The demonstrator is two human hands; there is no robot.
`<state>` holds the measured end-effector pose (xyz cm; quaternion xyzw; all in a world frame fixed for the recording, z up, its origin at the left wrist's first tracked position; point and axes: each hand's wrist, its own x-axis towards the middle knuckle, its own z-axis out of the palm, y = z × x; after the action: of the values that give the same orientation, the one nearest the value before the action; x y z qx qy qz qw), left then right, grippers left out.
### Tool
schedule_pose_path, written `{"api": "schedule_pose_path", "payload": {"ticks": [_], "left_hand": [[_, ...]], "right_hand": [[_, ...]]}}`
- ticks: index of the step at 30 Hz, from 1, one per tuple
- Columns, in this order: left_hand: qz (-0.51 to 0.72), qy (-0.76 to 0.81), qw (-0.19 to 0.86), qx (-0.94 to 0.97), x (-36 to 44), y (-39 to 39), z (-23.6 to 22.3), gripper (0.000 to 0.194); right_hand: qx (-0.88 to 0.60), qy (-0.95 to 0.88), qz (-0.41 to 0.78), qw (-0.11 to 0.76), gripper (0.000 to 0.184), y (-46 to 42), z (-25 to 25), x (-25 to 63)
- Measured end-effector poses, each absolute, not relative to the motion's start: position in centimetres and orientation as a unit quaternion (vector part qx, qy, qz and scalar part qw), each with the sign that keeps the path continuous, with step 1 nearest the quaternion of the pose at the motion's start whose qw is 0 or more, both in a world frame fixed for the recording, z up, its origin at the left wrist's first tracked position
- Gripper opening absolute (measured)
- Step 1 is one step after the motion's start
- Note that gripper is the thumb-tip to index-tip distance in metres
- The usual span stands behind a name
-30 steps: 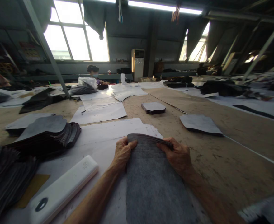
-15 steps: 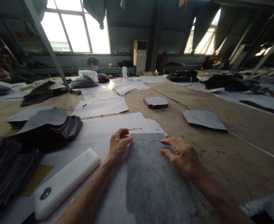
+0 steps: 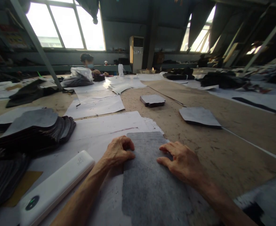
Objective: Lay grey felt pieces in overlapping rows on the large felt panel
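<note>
A grey fabric piece (image 3: 149, 182) with notched edges lies flat in front of me on white paper; whether more layers sit under it I cannot tell. My left hand (image 3: 119, 151) is at its upper left edge, fingers loosely curled and thumb tip over the fabric, with a gap between thumb and forefinger. At the upper right edge rests my right hand (image 3: 179, 158), its thumb and forefinger apart and the thumb reaching over the piece. Neither hand has the fabric lifted.
A white power bank (image 3: 58, 188) lies left of my forearm. Thick stacks of dark cut fabric (image 3: 39, 128) stand farther left. Two smaller stacks, one nearer the middle (image 3: 152, 100) and one at right (image 3: 200, 116), sit beyond my hands. A person (image 3: 88, 64) is across the table.
My left hand has slid slightly nearer me along the edge, its thumb now over the fabric. My right hand has shifted slightly inward over the piece. The whole view has swung a little right.
</note>
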<state>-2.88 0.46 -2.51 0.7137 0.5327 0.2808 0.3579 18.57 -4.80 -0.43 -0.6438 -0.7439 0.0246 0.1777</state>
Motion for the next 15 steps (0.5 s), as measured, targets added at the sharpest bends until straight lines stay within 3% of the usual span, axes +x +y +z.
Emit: {"api": "schedule_pose_path", "payload": {"ticks": [6,15], "left_hand": [[0.255,0.548,0.333,0.724,-2.7,0.3,-2.3,0.012],[0.237,0.526,0.382,0.722,-3.5,0.9,-2.3,0.018]], "right_hand": [[-0.691,-0.697,0.109,0.155,0.018,-4.1,-0.1,19.1],[-0.681,-0.688,0.135,0.212,0.006,-3.9,-0.7,19.6]]}}
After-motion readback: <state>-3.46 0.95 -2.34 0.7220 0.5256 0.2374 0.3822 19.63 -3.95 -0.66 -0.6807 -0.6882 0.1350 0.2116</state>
